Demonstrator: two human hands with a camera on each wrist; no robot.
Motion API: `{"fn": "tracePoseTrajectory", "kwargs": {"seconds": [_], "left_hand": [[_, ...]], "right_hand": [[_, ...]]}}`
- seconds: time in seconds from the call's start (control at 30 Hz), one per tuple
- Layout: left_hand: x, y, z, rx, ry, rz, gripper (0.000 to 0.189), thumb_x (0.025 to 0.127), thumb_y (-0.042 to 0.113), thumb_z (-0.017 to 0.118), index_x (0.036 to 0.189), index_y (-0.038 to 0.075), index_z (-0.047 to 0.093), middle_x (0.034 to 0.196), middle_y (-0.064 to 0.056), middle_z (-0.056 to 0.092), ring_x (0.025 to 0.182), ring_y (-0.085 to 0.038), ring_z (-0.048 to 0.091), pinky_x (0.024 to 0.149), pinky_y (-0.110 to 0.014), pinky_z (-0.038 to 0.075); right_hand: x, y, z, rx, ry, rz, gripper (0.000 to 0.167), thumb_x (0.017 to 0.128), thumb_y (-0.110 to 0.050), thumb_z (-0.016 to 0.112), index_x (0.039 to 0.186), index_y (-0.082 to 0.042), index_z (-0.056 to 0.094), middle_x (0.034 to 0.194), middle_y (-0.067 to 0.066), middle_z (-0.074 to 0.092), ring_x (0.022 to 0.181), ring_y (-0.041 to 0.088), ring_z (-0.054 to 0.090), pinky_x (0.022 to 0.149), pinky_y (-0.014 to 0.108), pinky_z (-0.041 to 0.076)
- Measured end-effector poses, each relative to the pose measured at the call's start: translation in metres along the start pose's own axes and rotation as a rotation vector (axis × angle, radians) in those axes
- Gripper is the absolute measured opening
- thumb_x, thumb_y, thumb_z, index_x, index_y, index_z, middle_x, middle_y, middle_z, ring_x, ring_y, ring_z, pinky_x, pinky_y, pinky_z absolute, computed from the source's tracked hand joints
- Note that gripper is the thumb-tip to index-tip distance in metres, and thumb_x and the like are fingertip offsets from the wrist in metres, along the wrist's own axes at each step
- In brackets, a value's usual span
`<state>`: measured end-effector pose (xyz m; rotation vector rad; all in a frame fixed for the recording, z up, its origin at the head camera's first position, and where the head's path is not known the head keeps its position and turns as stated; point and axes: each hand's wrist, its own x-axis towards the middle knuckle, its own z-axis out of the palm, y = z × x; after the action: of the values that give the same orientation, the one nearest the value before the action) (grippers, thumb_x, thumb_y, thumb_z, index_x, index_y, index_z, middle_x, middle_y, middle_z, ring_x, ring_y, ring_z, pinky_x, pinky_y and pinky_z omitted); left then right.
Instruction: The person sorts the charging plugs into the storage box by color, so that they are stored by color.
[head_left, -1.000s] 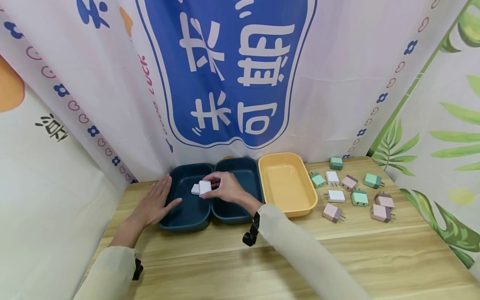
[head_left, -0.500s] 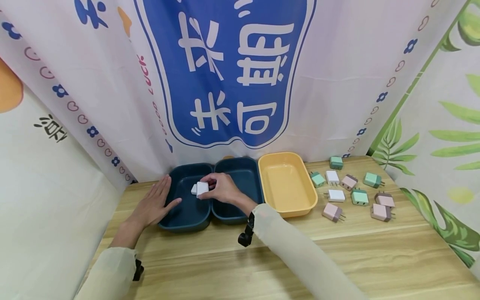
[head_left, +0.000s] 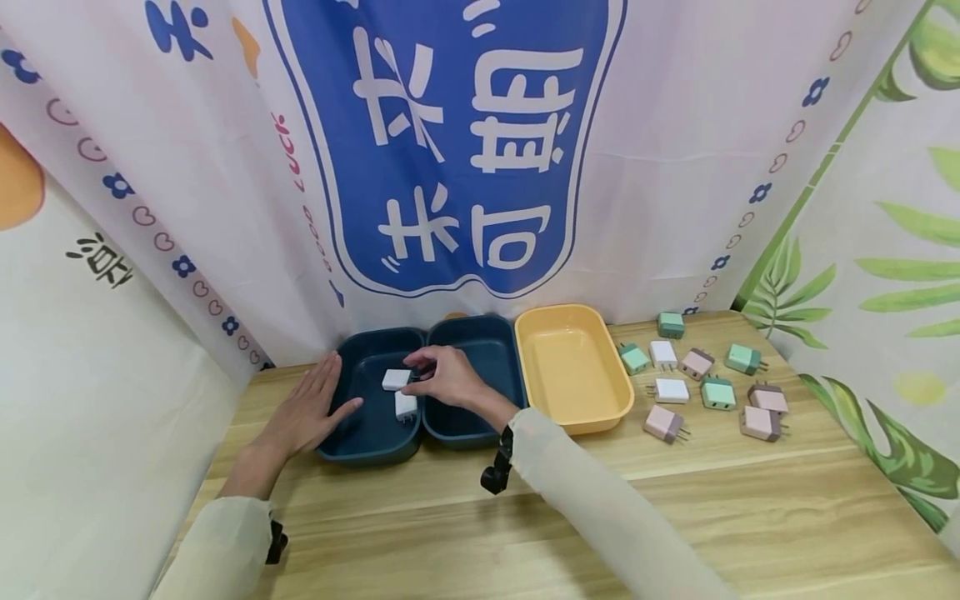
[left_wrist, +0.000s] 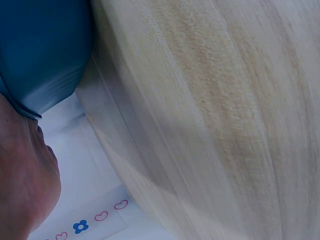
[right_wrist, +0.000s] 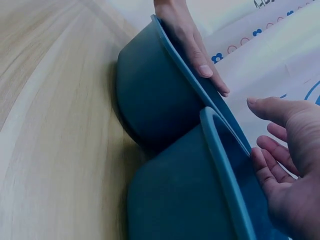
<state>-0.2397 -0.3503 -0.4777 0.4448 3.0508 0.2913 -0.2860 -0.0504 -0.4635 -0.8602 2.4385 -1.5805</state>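
Two white plug chargers lie in the left dark blue tray, the nearer one with its prongs toward the front. Over that tray's right side is my right hand, its thumb and fingers spread apart just beside the chargers. Nothing is held in the right wrist view, where the right hand shows a gap between thumb and fingertips. My left hand rests with straight fingers along the left tray's outer rim, thumb over the edge. Only part of the left hand shows in the left wrist view, by the tray wall.
A second dark blue tray stands against the first, under my right wrist. Right of it is a yellow tray. Several green, pink and white chargers lie scattered on the wooden table at the right. A printed curtain hangs behind.
The right hand has let go of the white charger it was holding, which now lies in the left tray in front of the other one. The left hand has stayed in place.
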Motion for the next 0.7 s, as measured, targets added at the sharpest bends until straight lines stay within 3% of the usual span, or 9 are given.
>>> {"fn": "tracePoseTrajectory", "kwargs": {"seconds": [0.33,0.7], "left_hand": [[-0.001,0.002,-0.002,-0.006,0.001,-0.002,0.096,0.109,0.062,0.042,0.168,-0.004,0.003,0.176,-0.026,0.002,0.163,-0.044,0.006,0.13,-0.064,0.009],[-0.001,0.002,-0.001,-0.004,0.007,-0.005,0.096,0.109,0.061,0.042,0.167,-0.005,0.004,0.176,-0.026,0.003,0.162,-0.045,0.006,0.13,-0.063,0.009]], "right_hand": [[-0.01,-0.005,-0.015,0.033,-0.027,-0.035,0.043,0.089,-0.017,0.087,0.129,-0.005,0.074,0.128,0.015,0.072,0.116,0.031,0.068,0.089,0.021,0.058],[-0.021,-0.011,-0.034,0.018,-0.087,-0.058,0.043,0.092,-0.018,0.085,0.131,-0.003,0.073,0.13,0.019,0.07,0.118,0.033,0.068,0.095,0.029,0.06]]}}
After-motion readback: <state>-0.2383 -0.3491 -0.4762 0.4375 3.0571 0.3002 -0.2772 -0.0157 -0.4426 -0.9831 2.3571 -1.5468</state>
